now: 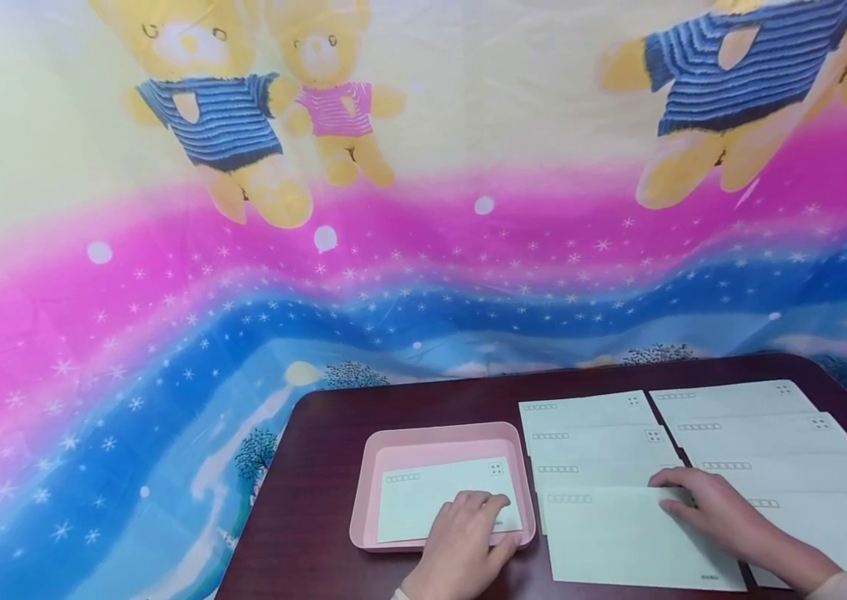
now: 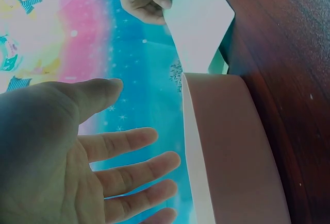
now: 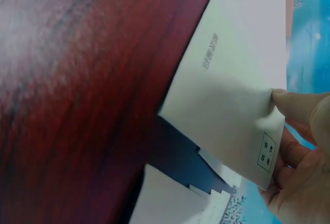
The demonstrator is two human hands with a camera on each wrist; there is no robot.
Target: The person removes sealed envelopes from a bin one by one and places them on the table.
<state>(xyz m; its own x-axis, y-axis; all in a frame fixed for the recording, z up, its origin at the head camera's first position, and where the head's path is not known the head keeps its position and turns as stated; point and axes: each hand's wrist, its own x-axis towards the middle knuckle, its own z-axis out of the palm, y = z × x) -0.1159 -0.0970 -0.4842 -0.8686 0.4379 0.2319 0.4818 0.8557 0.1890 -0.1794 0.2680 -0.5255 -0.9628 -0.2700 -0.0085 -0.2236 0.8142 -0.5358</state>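
Observation:
My right hand (image 1: 724,508) pinches the upper right edge of a white envelope (image 1: 618,533), thumb on its near face. In the right wrist view that envelope (image 3: 232,69) is tilted, its lower corner just over the table. A pink tray (image 1: 359,500) stands to the left, with another envelope (image 1: 416,504) lying inside. Over the tray's near right part is my left hand (image 1: 464,537). The left wrist view shows its fingers (image 2: 136,175) spread and holding nothing, beside the tray wall (image 2: 237,147). Whether it touches the envelope in the tray cannot be told.
Overlapping envelopes lie in two columns on the right, a left column (image 1: 588,408) partly under the held one and a right column (image 1: 761,433). The dark wooden table (image 1: 288,500) has its far edge against a printed cloth (image 1: 423,233) with bears.

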